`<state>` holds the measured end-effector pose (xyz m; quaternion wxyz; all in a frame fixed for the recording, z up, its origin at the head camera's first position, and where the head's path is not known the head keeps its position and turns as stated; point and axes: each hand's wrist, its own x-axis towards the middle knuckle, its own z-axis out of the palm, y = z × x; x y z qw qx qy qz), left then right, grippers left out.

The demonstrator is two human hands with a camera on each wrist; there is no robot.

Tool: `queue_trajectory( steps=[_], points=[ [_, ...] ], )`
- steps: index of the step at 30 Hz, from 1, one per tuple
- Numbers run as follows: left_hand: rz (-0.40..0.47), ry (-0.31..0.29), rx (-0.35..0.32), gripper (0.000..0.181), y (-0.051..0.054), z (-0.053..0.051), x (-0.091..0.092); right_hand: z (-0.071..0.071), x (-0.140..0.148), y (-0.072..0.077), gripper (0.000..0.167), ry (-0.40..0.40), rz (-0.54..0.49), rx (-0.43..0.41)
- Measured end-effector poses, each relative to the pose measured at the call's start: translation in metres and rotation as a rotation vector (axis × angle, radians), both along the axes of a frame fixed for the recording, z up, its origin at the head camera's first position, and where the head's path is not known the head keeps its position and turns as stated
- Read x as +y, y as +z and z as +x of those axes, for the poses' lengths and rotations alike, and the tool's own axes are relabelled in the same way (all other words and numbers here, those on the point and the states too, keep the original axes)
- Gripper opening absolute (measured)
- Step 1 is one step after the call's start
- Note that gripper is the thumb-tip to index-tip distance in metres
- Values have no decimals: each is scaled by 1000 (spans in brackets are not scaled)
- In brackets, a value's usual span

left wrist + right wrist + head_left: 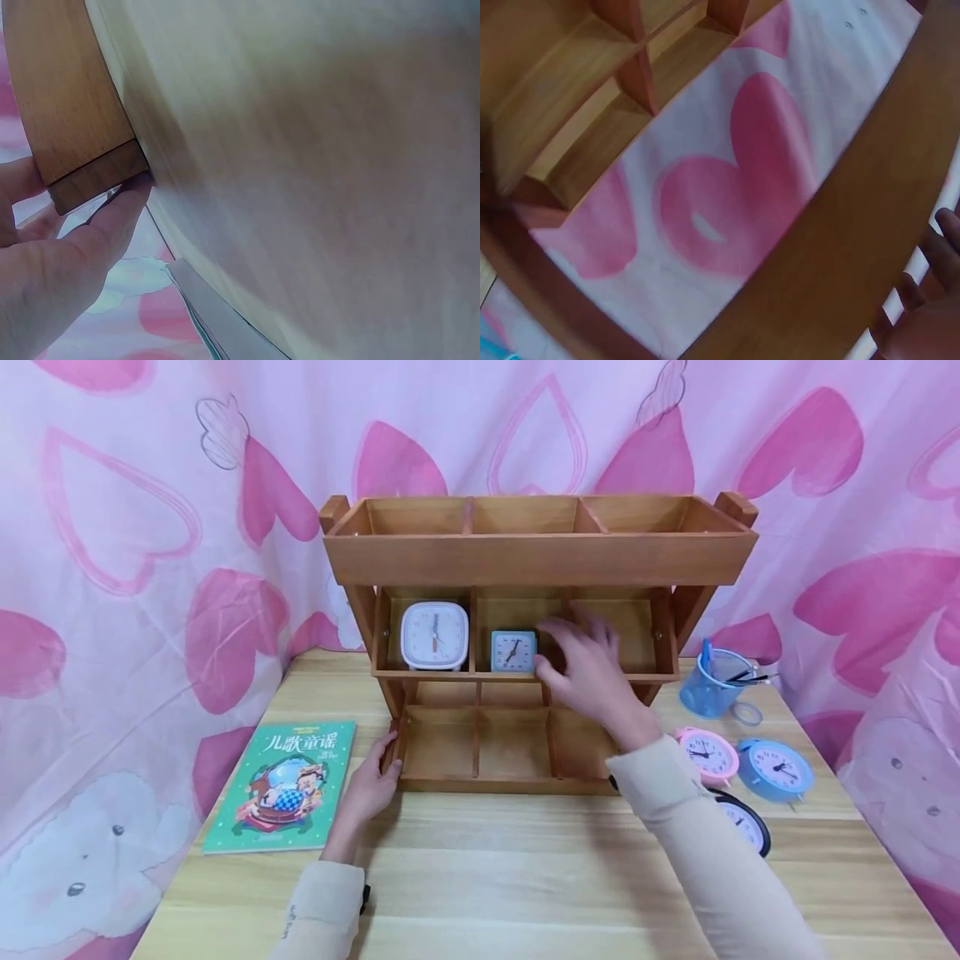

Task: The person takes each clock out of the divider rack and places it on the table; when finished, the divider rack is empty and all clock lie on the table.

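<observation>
A brown wooden shelf (pixel 540 560) with three tiers of compartments stands on the table. My left hand (pixel 372 789) grips its lower left side; in the left wrist view, thumb and fingers of that hand (pixel 71 262) lie on both sides of the wooden end piece (pixel 101 176). In front of the middle tier is my right hand (pixel 592 677), fingers spread and slightly bent, just right of a small light-blue square clock (pixel 513 652). A white rounded clock (pixel 435 636) occupies the compartment left of it. The right wrist view shows the right hand's fingertips (pixel 922 300) beside a wooden panel (pixel 840 247).
Right of the shelf are a pink clock (pixel 707 755), a blue clock (pixel 776 769), a black-rimmed clock (pixel 744 824) partly behind the right sleeve, and a blue pen cup (pixel 708 689) beside a tape roll (pixel 747 713). A green book (pixel 281 787) lies at left.
</observation>
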<state>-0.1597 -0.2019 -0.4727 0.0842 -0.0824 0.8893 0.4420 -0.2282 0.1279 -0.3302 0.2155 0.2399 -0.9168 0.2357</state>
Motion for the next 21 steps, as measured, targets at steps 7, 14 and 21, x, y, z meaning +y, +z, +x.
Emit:
queue_trajectory(
  steps=[7, 14, 21],
  points=[
    [4, 12, -5, 53, -1, 0, 2, -18, -20, -3, 46, -70, 161, -46],
    [0, 5, 5, 54, -1, -2, 1, -15, -20, 1, 33, -36, 5, -55],
    [-7, 2, -11, 54, -1, 0, -1, 0, 7, 1, 31, 3, -273, 33]
  ],
)
